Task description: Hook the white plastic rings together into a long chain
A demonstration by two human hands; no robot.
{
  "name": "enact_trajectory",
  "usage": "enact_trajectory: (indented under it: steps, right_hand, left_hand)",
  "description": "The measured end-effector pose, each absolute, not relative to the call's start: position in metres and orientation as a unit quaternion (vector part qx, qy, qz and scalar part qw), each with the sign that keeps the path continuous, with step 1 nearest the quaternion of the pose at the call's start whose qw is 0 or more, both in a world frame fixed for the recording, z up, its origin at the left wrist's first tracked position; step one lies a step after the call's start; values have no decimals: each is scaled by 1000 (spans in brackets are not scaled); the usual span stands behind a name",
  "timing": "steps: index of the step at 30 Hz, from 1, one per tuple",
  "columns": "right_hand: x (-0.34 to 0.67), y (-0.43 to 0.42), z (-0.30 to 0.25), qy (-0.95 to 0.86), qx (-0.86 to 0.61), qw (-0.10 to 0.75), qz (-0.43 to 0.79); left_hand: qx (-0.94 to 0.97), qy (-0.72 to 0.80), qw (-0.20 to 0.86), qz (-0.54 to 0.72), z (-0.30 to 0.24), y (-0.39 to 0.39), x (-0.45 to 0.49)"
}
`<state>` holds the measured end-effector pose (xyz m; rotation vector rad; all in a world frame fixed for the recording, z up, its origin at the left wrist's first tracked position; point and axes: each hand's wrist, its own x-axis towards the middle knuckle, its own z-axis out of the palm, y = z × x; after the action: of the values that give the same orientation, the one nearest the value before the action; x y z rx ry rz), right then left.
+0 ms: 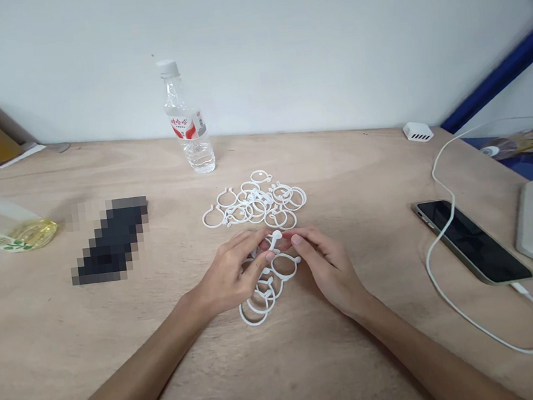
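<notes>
Head view, centre frame: left hand (229,275) and right hand (324,264) pinch a white ring (275,237) above the linked chain (262,290); a slipping fingertip could probably drop it among the loose rings (254,202).

You had soft, even daylight, faint shadows under your hands (274,270), corners darkened and bent by the lens, one pixelated patch (110,240) left of centre.

On the counter (388,167), the pile of rings (254,202) lies in the middle. The bottle (188,122) stands behind it. The phone (473,240) lies to the right, the cable (452,307) across it.
</notes>
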<state>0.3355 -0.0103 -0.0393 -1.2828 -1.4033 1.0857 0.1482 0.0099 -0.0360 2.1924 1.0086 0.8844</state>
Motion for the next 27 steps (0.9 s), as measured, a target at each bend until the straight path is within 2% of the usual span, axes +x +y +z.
enact_trajectory:
  steps: [11,17,27]
  right_hand:
    - [336,-10,-43,-592,-509,464,419]
    - [336,-10,-43,-605,-518,462,390]
    - [335,-10,-40,-592,-508,468,414]
  left_hand:
    - [846,346,250,318,-35,9,147]
    - [851,333,251,320,-33,8,149]
    - [844,339,278,310,-29,6,150]
